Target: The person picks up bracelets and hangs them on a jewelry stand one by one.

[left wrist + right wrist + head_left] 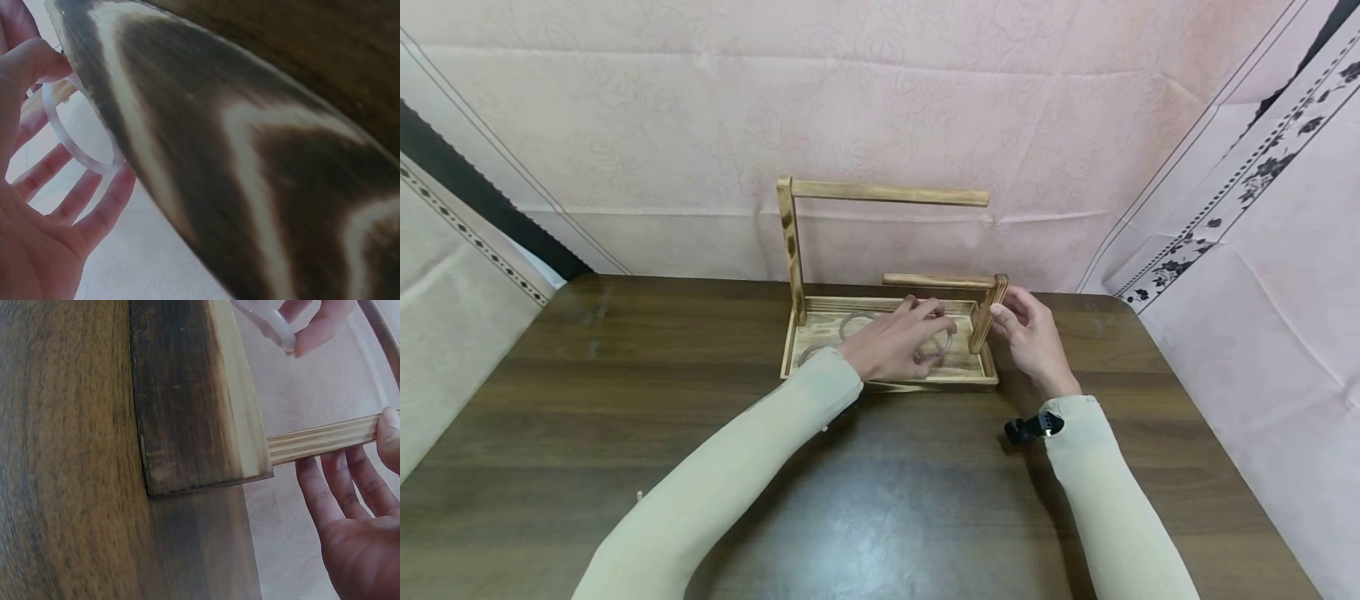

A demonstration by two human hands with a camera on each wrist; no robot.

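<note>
A small wooden stand [794,350] has a shallow tray base, a tall post with a bar [891,192] at its left, and a shorter post with a bar [936,281] at its right. Over the tray, my left hand [895,337] pinches a translucent bangle [74,150] between thumb and fingers. At the stand's right end, my right hand [1032,337] grips the short post [325,439], with its thumb on one side and fingers on the other. Another bangle [842,325] shows in the tray, partly hidden by my left hand; one more [808,353] lies near the left front.
The stand is near the back edge of a dark brown wooden table [865,500]. Behind it hangs a pale patterned cloth [880,108], with more cloth at both sides. A black wrist camera [1033,427] sits on my right wrist.
</note>
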